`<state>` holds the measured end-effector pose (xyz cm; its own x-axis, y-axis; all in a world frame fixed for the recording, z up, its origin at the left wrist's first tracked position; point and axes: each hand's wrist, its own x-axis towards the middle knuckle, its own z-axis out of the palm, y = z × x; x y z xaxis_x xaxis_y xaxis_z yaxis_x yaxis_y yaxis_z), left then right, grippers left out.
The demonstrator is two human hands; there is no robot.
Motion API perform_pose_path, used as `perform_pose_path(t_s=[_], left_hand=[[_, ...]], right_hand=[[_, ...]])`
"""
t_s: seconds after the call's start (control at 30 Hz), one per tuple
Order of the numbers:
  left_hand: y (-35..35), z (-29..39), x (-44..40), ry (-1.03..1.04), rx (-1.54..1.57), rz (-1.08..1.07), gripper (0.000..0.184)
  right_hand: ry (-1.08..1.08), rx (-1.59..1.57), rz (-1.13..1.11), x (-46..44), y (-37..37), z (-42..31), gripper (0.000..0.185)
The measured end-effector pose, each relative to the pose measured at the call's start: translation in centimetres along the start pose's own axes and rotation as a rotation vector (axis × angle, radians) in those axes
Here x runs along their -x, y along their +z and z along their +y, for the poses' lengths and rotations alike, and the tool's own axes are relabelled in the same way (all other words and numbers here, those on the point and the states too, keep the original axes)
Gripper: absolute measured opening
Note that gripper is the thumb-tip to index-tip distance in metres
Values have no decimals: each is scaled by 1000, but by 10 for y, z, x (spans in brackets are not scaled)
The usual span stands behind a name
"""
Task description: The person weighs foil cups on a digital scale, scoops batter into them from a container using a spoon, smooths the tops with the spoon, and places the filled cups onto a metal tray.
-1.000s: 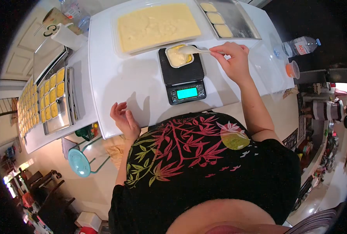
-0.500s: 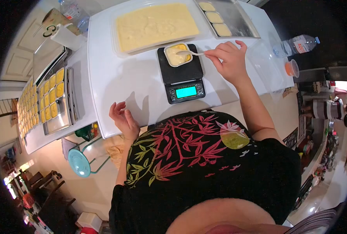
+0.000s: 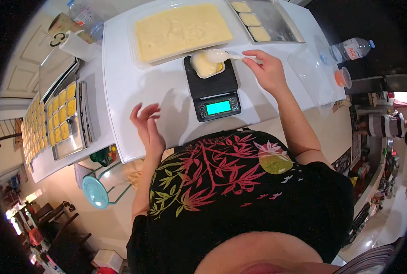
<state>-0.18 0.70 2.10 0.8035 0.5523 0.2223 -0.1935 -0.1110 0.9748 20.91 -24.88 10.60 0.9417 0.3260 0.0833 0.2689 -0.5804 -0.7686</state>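
My right hand (image 3: 266,71) pinches the handle of a white spoon (image 3: 234,56). The spoon's bowl, slightly blurred, is over a small square cup (image 3: 220,72) partly filled with pale cream on yellow. That cup sits on the platform of a black digital scale (image 3: 212,86), whose lit cyan display is too bright to read. My left hand (image 3: 147,128), holding nothing, is raised above the near left part of the white table (image 3: 135,98) with its fingers apart. Just behind the scale is a large clear tub (image 3: 133,43) of pale yellow cream (image 3: 183,29).
A metal tray (image 3: 276,23) with several filled cups lies at the back right. To the right are a clear plastic container (image 3: 306,68), a water bottle (image 3: 354,49) and a small orange-filled cup (image 3: 343,77). Several filled yellow cups (image 3: 59,114) stand on trays at left, above a turquoise stool (image 3: 95,192).
The spoon has risen and shifted from inside the cup to over its upper edge, its bowl now showing. My left hand has lifted slightly, its fingers more spread.
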Motion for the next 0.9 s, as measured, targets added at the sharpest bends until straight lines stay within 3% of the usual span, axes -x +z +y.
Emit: perform_pose_path(t_s=[0.1,0.17,0.4,0.6,0.9], left_hand=[[27,0,-32,-57,105,-223,58],[48,-2,-48,-200,207,-328,69],[93,8,-69,-448,393,-250,73],[95,5,-84,-431,386,-232,77],[98,11,-83,-374,417,-325,68]], right_hand=[[-58,7,-87,-7,5,17,21],[-18,-85,-153,-13,10,30,24],[102,-393,-395,-27,11,36,20],[315,-689,-490,-31,24,29,18],[390,-896,-427,5,16,15,17]])
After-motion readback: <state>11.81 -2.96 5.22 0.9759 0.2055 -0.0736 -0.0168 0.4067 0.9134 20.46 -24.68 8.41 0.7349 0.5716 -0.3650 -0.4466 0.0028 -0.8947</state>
